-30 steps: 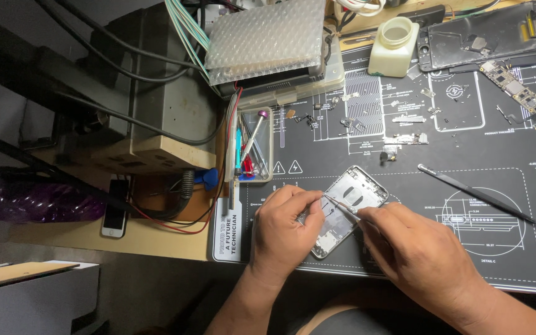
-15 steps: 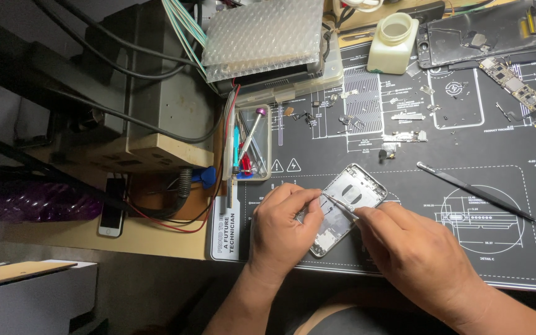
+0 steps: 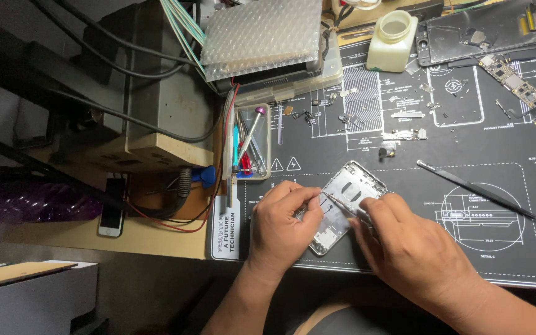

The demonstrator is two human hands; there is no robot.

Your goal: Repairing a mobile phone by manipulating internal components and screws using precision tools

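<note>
Since the earlier frames little has shifted: both hands are staying bent over the same phone housing (image 3: 348, 201), with the left hand (image 3: 283, 226) having crept only slightly along its left edge. The silver housing is lying open-side up and tilted on the black repair mat (image 3: 466, 260), near the mat's front edge and left of its middle. The left hand is pinching the housing's long left side between thumb and fingertips, pressing it down onto the mat. The right hand (image 3: 414, 251) is clenching a thin metal tool (image 3: 341, 203), which looks like tweezers, and its tip is reaching into the middle of the housing; how the fingers are closing around the handle is hidden under the hand.

Just right of the hands, a long black spudger (image 3: 476, 189) is lying slantwise on the mat, apart from both. Towards the mat's back edge, small screws and brackets (image 3: 398, 133) are lying scattered, and a white plastic bottle (image 3: 393, 37) is standing beside a dark phone screen assembly (image 3: 479, 34), with a narrow circuit board (image 3: 510, 77) just in front of that. At the mat's left edge, a clear tray (image 3: 250, 146) is holding screwdrivers. Beyond it, on the wooden worktop (image 3: 150, 232), a small phone (image 3: 113, 208) is lying near its front edge, and a machine under bubble wrap (image 3: 262, 34) is sitting at the back.
</note>
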